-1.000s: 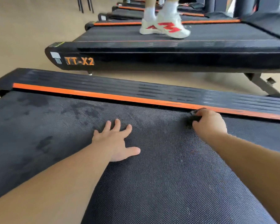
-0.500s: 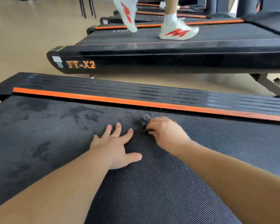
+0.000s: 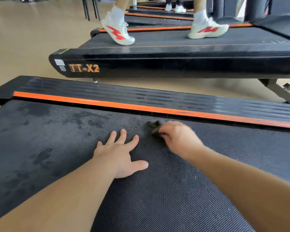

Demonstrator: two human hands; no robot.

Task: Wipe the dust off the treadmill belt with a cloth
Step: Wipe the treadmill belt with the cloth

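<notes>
Right hand [image 3: 179, 139] grips the dark cloth [image 3: 155, 127] on the treadmill belt [image 3: 182, 190], just right of the flat, open left hand [image 3: 120, 154]; the belt's long axis runs left–right.

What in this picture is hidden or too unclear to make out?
Head view:
- The cloth: mostly hidden under the right hand and blurred, so its size and colour are unclear.
- The person on the next treadmill: cut off by the top edge; only shoes and lower legs show.
- The sticker beside the TT-X2 lettering: too small to read.
- The treadmill belt: runs off the right and bottom edges.
</notes>
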